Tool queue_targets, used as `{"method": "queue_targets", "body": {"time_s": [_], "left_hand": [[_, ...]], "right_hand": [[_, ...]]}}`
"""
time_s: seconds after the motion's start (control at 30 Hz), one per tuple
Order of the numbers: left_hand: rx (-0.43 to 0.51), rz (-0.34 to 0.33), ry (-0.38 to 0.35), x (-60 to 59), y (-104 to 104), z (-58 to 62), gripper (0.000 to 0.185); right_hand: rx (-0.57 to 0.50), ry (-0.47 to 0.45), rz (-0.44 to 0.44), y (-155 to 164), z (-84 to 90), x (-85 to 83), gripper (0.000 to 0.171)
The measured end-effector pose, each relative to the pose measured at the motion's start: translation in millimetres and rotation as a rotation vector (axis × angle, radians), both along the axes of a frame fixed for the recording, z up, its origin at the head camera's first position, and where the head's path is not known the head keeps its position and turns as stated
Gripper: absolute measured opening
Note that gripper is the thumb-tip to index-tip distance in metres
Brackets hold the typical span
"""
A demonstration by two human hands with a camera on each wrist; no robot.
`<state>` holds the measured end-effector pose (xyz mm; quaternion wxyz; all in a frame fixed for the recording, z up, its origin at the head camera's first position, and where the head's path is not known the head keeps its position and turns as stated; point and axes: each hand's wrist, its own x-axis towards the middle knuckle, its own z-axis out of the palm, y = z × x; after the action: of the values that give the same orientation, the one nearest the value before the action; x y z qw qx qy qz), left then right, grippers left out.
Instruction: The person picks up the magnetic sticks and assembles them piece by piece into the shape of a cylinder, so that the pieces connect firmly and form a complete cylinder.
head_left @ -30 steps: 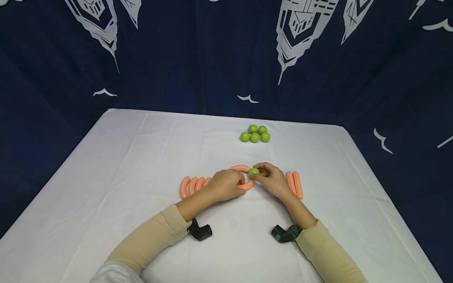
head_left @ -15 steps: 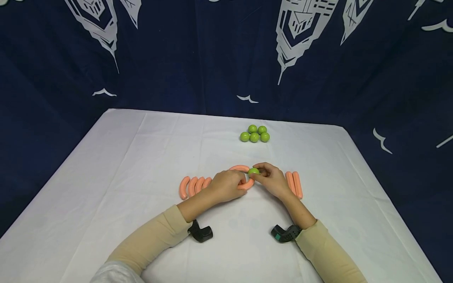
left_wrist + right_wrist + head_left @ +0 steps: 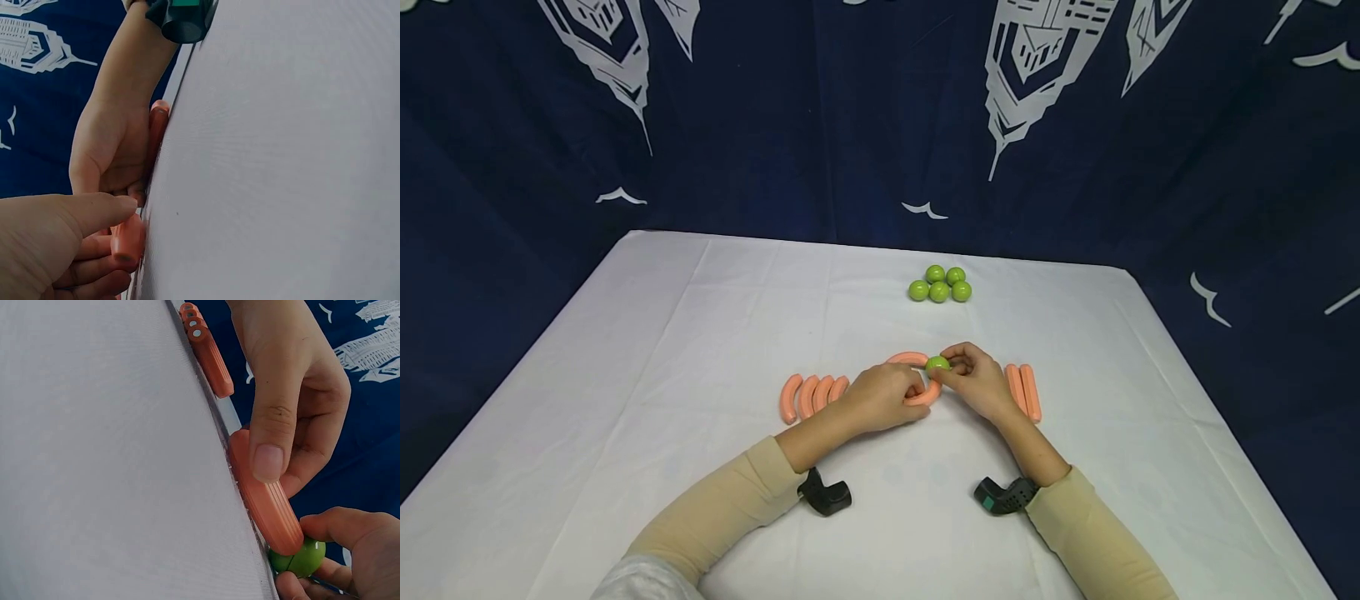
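Note:
Mid-table in the head view, my left hand (image 3: pixel 882 398) pinches a curved orange stick (image 3: pixel 927 395). Its thumb and fingers grip the same ridged stick (image 3: pixel 269 503) in the right wrist view. My right hand (image 3: pixel 977 381) pinches a green ball (image 3: pixel 937 364) between thumb and fingers. One end of the held stick touches this ball. A second curved orange stick (image 3: pixel 908 358) lies behind the left hand, with its right end against or very near the ball. The left hand hides part of both curved sticks.
Several curved orange sticks (image 3: pixel 807 396) lie in a row left of my left hand. Two straight orange sticks (image 3: pixel 1024 392) lie side by side right of my right hand. Several green balls (image 3: pixel 939 292) sit grouped farther back on the white-covered table (image 3: pixel 760 308).
My left hand and its curved stick have shifted slightly to the right and nearer to me. The right hand stays on the green ball, nearly still.

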<state>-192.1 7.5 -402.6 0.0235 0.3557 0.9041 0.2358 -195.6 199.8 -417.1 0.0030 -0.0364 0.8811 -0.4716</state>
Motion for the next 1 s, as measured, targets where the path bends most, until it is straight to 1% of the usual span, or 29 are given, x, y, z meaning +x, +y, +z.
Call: {"method": "queue_targets", "body": {"time_s": [0.1,0.17,0.2,0.27,0.37,0.43,0.5,0.57,0.73,0.9,1.0], "left_hand": [[-0.015,-0.019,0.006,0.0,-0.1,-0.6,0.023],[-0.015,-0.021,0.024,-0.7,-1.2,-0.8,0.019],[-0.008,-0.011,0.037,-1.3,-2.2,-0.9,0.018],[0.014,0.019,0.067,-3.4,-4.3,-0.9,0.018],[0.059,0.093,0.099,-6.8,-8.2,-0.3,0.018],[0.082,0.141,0.104,-9.0,-10.0,-0.1,0.019],[0.092,0.173,0.094,-10.4,-11.4,0.1,0.020],[0.088,0.186,0.081,-11.5,-12.0,-0.2,0.024],[0.051,0.188,0.042,-12.5,-12.5,-1.5,0.031],[0.040,0.187,0.010,-12.9,-12.7,-2.4,0.024],[0.032,0.188,-0.015,-13.0,-12.8,-2.7,0.023]], "right_hand": [[0.004,0.006,0.007,0.1,0.3,0.3,0.036],[0.005,0.009,0.013,0.0,0.4,0.4,0.036],[0.006,0.009,0.014,-0.2,0.5,0.6,0.036],[0.013,0.014,0.016,-0.5,0.5,0.9,0.036],[0.018,0.026,0.032,-0.8,0.5,1.2,0.037],[0.019,0.034,0.046,-0.5,0.3,1.4,0.037],[0.018,0.040,0.063,0.0,0.0,1.4,0.038],[0.020,0.047,0.080,0.4,-0.4,1.5,0.039],[0.024,0.066,0.127,0.0,-1.0,2.1,0.040],[0.028,0.078,0.161,-0.4,-1.6,2.7,0.041],[0.034,0.088,0.181,-0.1,-2.0,2.7,0.041]]}}
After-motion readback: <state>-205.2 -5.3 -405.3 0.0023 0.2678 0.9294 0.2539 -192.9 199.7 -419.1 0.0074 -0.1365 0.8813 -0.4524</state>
